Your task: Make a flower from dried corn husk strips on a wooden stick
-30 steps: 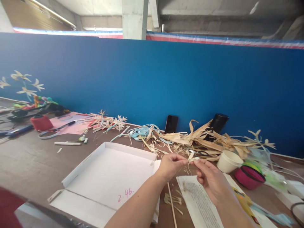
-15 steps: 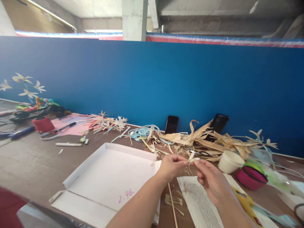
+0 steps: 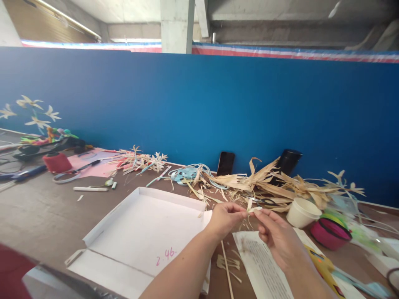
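Both hands meet over the table, fingertips pinched on a small pale flower of husk-like strips [image 3: 249, 204]. My left hand [image 3: 227, 218] is closed on its left side, and my right hand [image 3: 274, 230] is closed on its right petal. One petal sticks up between the fingers; the flower's base is partly hidden. Below the hands lie a printed paper sheet [image 3: 258, 261], a thin wooden stick [image 3: 227, 270] and a few loose husk pieces [image 3: 229, 262]. Just behind them are scissors [image 3: 264, 201] with dark handles.
An open white box [image 3: 137, 224] marked in pink lies left. Dried husks [image 3: 258, 180], a phone [image 3: 225, 163] and a black cylinder [image 3: 288, 161] stand along the blue partition [image 3: 199, 104]. On the right are a cream cup [image 3: 303, 212], a magenta container [image 3: 331, 232] and a yellow glue gun [image 3: 322, 265].
The hands keep almost the same place and pinch. The upright petal between the fingertips has shifted slightly.
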A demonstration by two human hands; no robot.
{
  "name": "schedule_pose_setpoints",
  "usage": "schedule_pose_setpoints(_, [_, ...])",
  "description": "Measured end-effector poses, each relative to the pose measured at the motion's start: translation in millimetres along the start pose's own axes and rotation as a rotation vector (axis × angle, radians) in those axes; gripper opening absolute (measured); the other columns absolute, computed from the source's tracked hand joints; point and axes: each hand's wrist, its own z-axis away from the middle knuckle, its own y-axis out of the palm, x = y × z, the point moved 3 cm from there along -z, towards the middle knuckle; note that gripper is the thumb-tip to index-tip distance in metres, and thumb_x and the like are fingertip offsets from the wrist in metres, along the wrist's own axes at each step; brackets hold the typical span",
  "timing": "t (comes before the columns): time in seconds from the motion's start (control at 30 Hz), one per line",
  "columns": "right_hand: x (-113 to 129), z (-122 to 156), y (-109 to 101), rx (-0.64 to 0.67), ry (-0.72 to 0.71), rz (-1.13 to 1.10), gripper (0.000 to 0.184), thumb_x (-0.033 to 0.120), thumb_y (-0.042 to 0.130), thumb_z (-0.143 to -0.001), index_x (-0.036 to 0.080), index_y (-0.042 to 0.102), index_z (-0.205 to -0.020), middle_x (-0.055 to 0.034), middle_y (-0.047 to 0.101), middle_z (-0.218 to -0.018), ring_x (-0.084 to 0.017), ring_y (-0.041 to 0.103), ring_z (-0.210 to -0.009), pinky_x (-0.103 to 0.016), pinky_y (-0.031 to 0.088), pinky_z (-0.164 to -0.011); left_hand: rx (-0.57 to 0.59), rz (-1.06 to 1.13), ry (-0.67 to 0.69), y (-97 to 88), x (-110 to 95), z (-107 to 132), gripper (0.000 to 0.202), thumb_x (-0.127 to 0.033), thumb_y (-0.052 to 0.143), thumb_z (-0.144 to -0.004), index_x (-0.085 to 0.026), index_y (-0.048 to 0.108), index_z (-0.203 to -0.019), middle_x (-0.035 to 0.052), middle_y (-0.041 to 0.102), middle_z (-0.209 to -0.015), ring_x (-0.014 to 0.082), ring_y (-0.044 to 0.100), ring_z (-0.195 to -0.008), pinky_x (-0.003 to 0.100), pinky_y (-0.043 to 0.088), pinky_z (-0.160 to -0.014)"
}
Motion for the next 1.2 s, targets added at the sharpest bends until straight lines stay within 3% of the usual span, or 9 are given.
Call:
schedule_pose_setpoints(0.63, [0.1,-1.4,1.0,0.005,0.012,0.001,0.024,0.03,0.075,-0.06,0.019,0.063,-0.078,0.0024,0.059,-0.07,-0.004,0.04,-0.047,-0.012,0.031,-0.035,0.013,0.042,-0.029,-0.8,6.9,-3.0,0.038,-0.041,0.071,-0.055,-0.011,0.067,-0.076,0.0019,0.058,-0.064,0.0074,0.044,-0.054,0.02,0.035,-0.052])
schedule_pose_setpoints(0.97, [0.4,-2.0,3.8,0.022,0.02,0.014,0.025,0.033,0.074,-0.062,0.02,0.063,-0.08,0.0017,0.061,-0.081,-0.002,0.039,-0.048,-0.01,0.03,-0.036,0.003,0.077,-0.044,-0.1,1.3,-1.1,0.037,-0.041,0.073,-0.052,-0.01,0.066,-0.072,-0.0018,0.052,-0.054,0.0053,0.039,-0.048,0.02,0.032,-0.049])
schedule_pose_setpoints(1.2, [0.9,-1.1,3.0,0.019,0.018,0.04,0.026,0.033,0.074,-0.061,0.019,0.062,-0.081,0.0006,0.062,-0.081,-0.002,0.04,-0.049,-0.011,0.03,-0.037,0.005,0.078,-0.032,-0.5,2.5,-1.1,0.035,-0.039,0.072,-0.055,-0.01,0.066,-0.074,-0.0009,0.054,-0.057,0.005,0.04,-0.048,0.02,0.032,-0.05])
